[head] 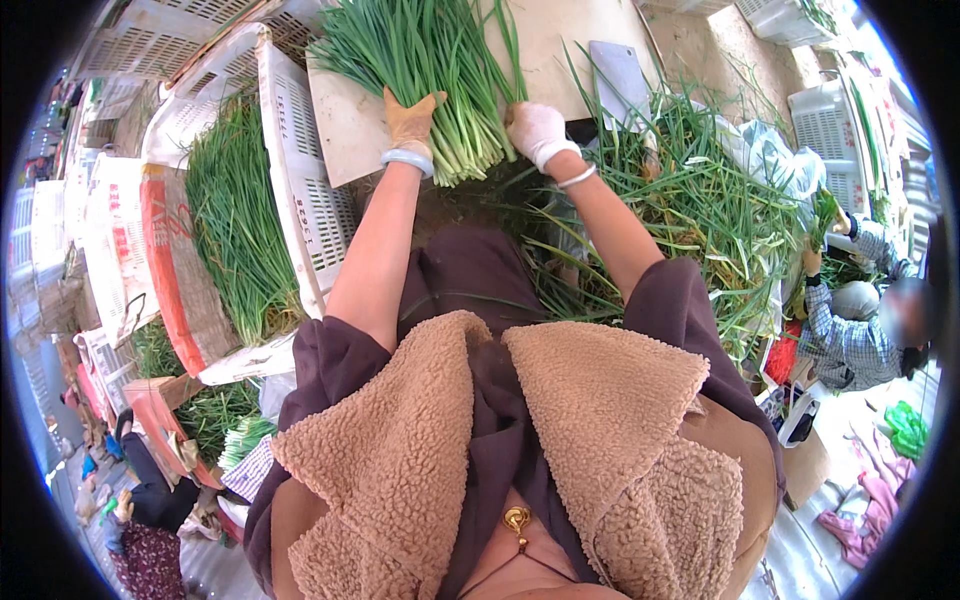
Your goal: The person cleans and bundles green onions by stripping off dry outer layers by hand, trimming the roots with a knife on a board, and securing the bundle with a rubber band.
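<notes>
A thick bunch of garlic chives (pixel 450 82), pale cut ends towards me, lies on a light board (pixel 349 124). My left hand (pixel 411 124), in a tan glove, rests around the left edge of the bunch with thumb and fingers spread against it. My right hand (pixel 538 131), in a white glove, is closed on a few green stalks (pixel 510 52) at the bunch's right side; its fingertips are partly hidden. To the right of that hand, a flat metal cleaver blade (pixel 621 82) lies at the board's edge.
A white plastic crate (pixel 296 150) with upright chives (pixel 240 217) stands at left. Loose leaves and trimmings (pixel 697 217) are heaped at right, beside a clear plastic bag (pixel 780 165). A co-worker (pixel 855 322) holds greens at far right; another person (pixel 154 525) is at lower left.
</notes>
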Demonstrator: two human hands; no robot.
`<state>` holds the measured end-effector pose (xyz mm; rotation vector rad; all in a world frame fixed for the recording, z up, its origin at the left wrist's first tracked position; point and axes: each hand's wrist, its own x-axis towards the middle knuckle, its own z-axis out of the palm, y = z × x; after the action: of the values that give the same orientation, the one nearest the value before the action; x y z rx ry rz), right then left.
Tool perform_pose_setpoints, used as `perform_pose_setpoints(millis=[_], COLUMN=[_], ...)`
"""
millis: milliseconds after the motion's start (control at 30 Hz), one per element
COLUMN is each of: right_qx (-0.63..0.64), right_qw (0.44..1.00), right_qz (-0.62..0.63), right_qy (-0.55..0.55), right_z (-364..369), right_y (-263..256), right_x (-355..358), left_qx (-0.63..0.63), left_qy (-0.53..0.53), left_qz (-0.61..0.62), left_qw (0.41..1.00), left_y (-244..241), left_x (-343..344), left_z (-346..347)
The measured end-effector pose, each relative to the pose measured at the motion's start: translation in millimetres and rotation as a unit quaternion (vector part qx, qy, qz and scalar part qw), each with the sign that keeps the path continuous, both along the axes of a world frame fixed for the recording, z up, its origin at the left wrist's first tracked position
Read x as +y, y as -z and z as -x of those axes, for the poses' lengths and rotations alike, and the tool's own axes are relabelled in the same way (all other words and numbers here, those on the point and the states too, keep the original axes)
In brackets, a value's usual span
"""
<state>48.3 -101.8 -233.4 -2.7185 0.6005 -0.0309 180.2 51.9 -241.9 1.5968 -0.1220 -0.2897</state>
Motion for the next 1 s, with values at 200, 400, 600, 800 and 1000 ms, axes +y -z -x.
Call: perform_pose_setpoints(millis=[200,400,600,800,1000], right_qx=[-0.073,0.003,-0.073,-0.007,-0.006], right_qw=[0.994,0.995,0.966,0.998,0.995], right_qz=[-0.017,0.033,-0.209,0.036,0.002], right_qy=[0.075,0.091,0.135,0.046,0.103], right_z=[28.7,0.4,-6.4,-26.6,-29.8], right_y=[-17.0,13.9,17.9,14.8,29.4], right_x=[14.7,3.8,-33.4,0.3,22.9], left_qx=[-0.033,-0.094,0.073,0.156,0.114], left_qy=[-0.072,-0.052,0.008,0.034,0.019], left_qz=[-0.162,-0.326,0.158,0.238,0.249], left_qw=[0.984,0.939,0.985,0.958,0.962], left_y=[0.6,-22.2,-18.3,-14.4,-23.5], left_x=[-2.3,-26.4,6.5,28.1,15.6], left_z=[5.8,19.7,4.6,0.2,6.5])
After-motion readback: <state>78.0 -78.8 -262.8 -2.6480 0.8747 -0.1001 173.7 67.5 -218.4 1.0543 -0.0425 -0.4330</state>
